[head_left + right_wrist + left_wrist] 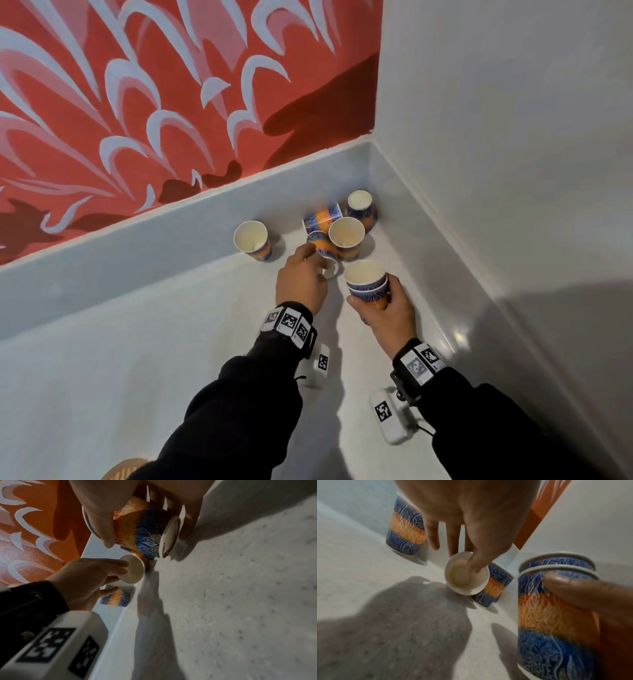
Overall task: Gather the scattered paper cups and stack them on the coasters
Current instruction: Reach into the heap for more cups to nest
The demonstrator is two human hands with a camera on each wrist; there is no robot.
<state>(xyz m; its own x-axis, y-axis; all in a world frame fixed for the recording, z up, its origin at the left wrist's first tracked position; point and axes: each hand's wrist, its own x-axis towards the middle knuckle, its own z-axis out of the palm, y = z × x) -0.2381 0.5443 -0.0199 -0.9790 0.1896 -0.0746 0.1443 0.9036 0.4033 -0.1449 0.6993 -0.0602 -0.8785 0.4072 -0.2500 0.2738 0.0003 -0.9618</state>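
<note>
Several blue-and-orange paper cups are clustered in the corner of a white counter. One cup lies tipped with its mouth toward me. My left hand pinches its rim, thumb inside the mouth and fingers behind it. My right hand grips a nested stack of two cups just right of it, held off the counter; the right wrist view shows the stack's base. No coaster can be made out.
An upright cup stands left by the back ledge. Another upright cup, a tipped cup and an upside-down cup crowd the corner. Walls close the back and right. A tan woven edge shows bottom left.
</note>
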